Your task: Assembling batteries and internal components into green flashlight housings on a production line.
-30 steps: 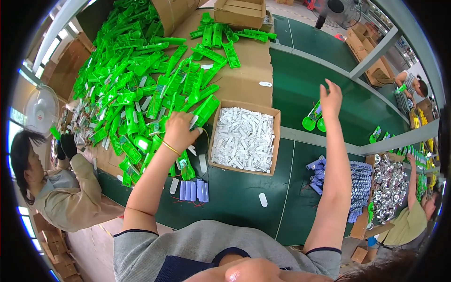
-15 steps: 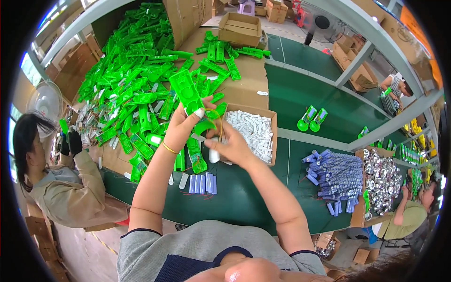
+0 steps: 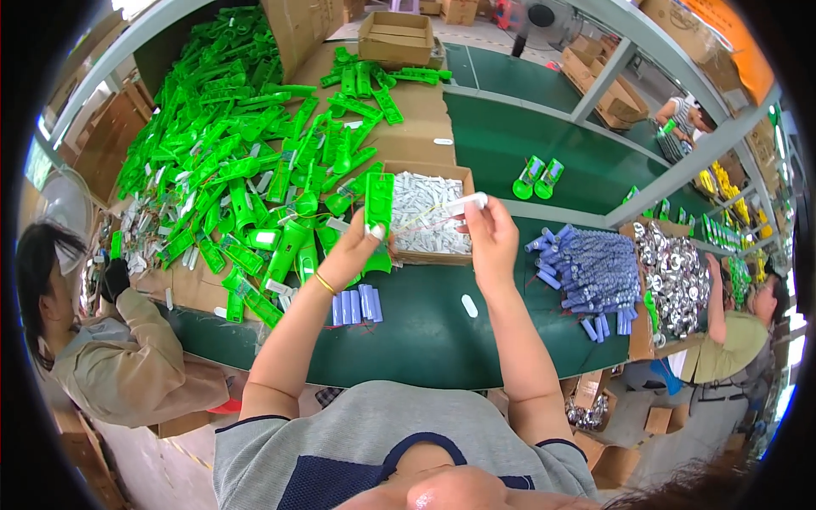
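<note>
Above the green workbench, my left hand [image 3: 347, 259] grips a green plastic housing [image 3: 379, 201], held upright at the near left corner of a box of white pieces. To the right, my right hand [image 3: 491, 238] pinches a slim white plastic strip [image 3: 463, 206] between thumb and fingers. Thin yellowish and reddish wires [image 3: 416, 220] stretch between the strip and the housing. Behind both hands, small white pieces [image 3: 418, 200] fill the cardboard box [image 3: 432, 257]. A short row of blue battery cells [image 3: 357, 307] lies near my left wrist. One white oval piece [image 3: 469, 306] rests on the bench between my forearms.
Green housings [image 3: 229, 127] heap up at the left. Wired blue cells [image 3: 591, 268] are piled at the right beside a box of shiny metal parts [image 3: 677, 276]. Two green assemblies [image 3: 538, 178] stand behind. A gloved co-worker [image 3: 110, 331] sits left; others work at the right.
My hands have drawn apart, and the right one now holds the white strip out to the right with the wires stretched. The housing has turned upright in my left hand. The view has shifted.
</note>
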The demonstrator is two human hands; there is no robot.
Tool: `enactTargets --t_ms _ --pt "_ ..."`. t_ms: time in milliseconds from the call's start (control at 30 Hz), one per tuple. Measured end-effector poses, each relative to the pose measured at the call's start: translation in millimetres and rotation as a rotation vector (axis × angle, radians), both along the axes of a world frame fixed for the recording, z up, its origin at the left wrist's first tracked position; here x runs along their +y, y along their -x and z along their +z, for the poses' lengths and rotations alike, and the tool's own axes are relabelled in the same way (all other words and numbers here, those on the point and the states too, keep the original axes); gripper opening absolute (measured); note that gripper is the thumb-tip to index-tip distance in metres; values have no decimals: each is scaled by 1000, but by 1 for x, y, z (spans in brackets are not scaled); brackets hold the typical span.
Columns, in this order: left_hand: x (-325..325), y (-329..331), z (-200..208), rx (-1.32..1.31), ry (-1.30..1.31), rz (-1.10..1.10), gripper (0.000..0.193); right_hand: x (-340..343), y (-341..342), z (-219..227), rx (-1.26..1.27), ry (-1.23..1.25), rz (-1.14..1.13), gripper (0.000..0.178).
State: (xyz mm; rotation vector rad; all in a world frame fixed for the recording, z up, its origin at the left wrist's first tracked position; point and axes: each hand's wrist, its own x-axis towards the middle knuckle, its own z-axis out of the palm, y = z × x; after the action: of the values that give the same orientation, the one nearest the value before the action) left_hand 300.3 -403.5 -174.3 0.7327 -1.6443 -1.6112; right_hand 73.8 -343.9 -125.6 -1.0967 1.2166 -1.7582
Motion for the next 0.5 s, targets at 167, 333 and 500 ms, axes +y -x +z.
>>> enactTargets --t_ms 167,333,500 --pt "26 27 -26 10 -70 41 47 -9 -13 -27 252 -150 28 16" --pt "42 37 -8 -368 120 181 54 0 -8 -10 1020 128 -145 20" --pt "56 52 -9 -496 469 335 55 -2 -8 -6 1254 -4 -229 25"
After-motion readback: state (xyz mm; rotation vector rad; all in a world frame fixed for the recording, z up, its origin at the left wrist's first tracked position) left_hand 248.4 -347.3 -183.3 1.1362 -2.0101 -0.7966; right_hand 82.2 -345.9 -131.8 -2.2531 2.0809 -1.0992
